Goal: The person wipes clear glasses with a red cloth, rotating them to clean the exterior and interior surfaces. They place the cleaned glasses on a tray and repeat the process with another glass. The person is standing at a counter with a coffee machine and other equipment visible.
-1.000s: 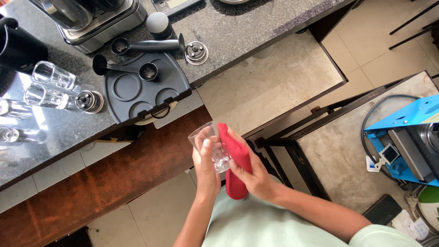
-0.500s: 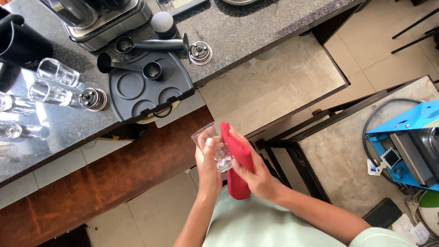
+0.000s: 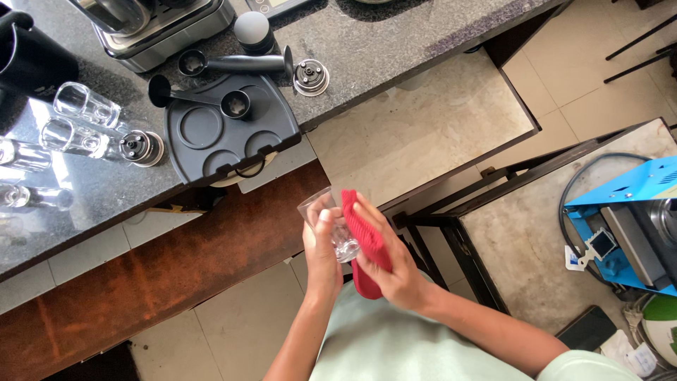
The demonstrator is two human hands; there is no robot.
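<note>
My left hand (image 3: 321, 257) grips a small clear glass (image 3: 331, 227), thumb across its side, mouth tilted up to the left. My right hand (image 3: 395, 264) presses a red cloth (image 3: 363, 236) against the right side of the glass, fingers spread over the cloth. The cloth's lower end hangs between both hands above my pale green shirt. Both hands are held in front of my body, below the dark granite counter (image 3: 395, 42).
On the counter: a black tamping mat (image 3: 211, 141) with portafilters (image 3: 233, 104), a metal tamper (image 3: 310, 76), several clear glasses (image 3: 77, 120) at the left, a steel coffee machine (image 3: 155, 21), a black jug (image 3: 32, 60). A blue machine (image 3: 635, 212) stands on a lower table at the right.
My right hand has slid the red cloth slightly along the glass, fingers shifting over it. The glass stays in my left hand; the view drifted a little.
</note>
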